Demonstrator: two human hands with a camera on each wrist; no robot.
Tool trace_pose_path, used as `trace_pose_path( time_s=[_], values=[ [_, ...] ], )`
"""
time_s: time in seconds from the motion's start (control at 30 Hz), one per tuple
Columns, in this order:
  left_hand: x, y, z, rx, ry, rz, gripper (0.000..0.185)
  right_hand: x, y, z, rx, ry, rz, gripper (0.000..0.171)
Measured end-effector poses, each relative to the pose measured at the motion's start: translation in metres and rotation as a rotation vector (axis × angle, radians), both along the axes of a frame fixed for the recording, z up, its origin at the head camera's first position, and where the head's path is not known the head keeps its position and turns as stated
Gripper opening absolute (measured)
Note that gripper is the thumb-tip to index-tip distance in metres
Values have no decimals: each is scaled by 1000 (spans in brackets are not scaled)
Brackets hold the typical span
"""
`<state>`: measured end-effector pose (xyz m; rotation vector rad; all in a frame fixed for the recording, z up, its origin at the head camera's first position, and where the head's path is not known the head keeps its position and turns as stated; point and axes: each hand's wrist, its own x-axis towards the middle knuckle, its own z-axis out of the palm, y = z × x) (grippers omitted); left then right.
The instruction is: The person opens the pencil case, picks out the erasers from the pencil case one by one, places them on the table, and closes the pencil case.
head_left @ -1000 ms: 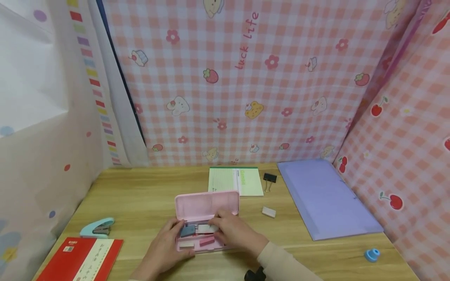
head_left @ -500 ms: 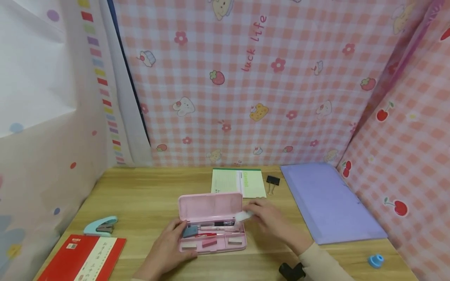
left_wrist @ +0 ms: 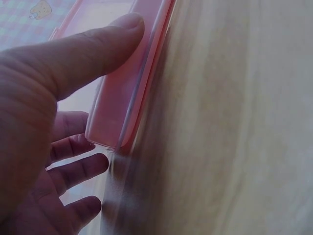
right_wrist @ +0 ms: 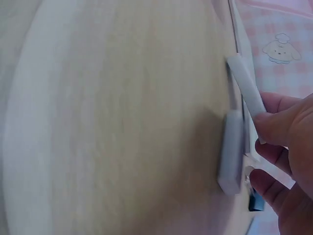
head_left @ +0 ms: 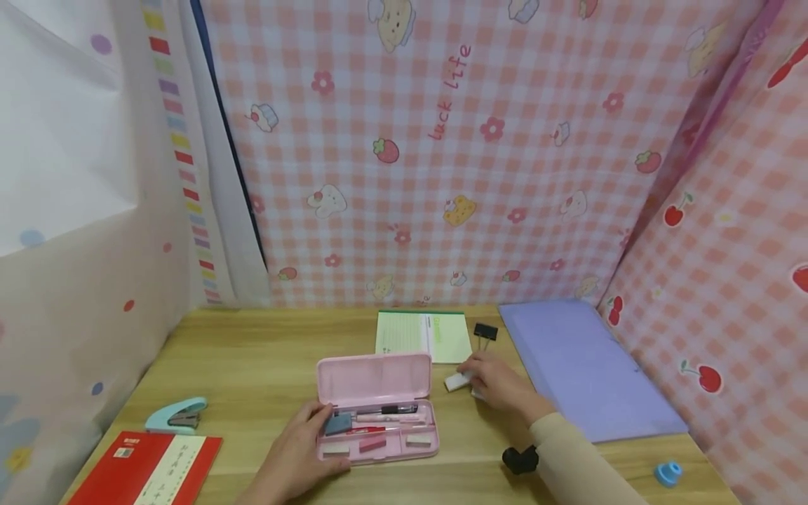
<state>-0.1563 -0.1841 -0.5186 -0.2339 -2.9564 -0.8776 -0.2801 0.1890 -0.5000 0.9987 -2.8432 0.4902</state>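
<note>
Lying between 8 and 9 o'clock of the pink pencil case (head_left: pixel 379 379): red booklet (head_left: pixel 116 473), mint stapler (head_left: pixel 179 414) just behind it, likely parked out of my arm's way. My left hand (head_left: pixel 293 445) clasps the case's left end, thumb at the front wall, presumably to stop it sliding. Lid stands up towards 12, leaving the contents exposed. Pens (head_left: pixel 399 409) lie lengthwise, the way the long tray suits them; grey-blue block (head_left: pixel 338 423) at their left, small blocks (head_left: pixel 372 444) along the front. At 2: white eraser (head_left: pixel 457 381), pinched near one end by my right hand (head_left: pixel 505 386), so most of its length clears my fingers. Tabletop contact: cannot tell. Second white block (right_wrist: pixel 232 152) lies just beside it. Purple folder (head_left: pixel 587 365) lies farther out, flat.
</note>
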Motion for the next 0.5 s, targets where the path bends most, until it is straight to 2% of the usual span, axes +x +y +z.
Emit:
trace_pose_path(
  time_s=[0.33, 0.5],
  values=[
    [2, 0, -2, -1, 15, -2, 98, 2, -8, -5, -121, -203, -129, 27],
    [1, -2, -2, -1, 13, -3, 99, 3, -9, -8, -147, -235, -159, 29]
  ],
)
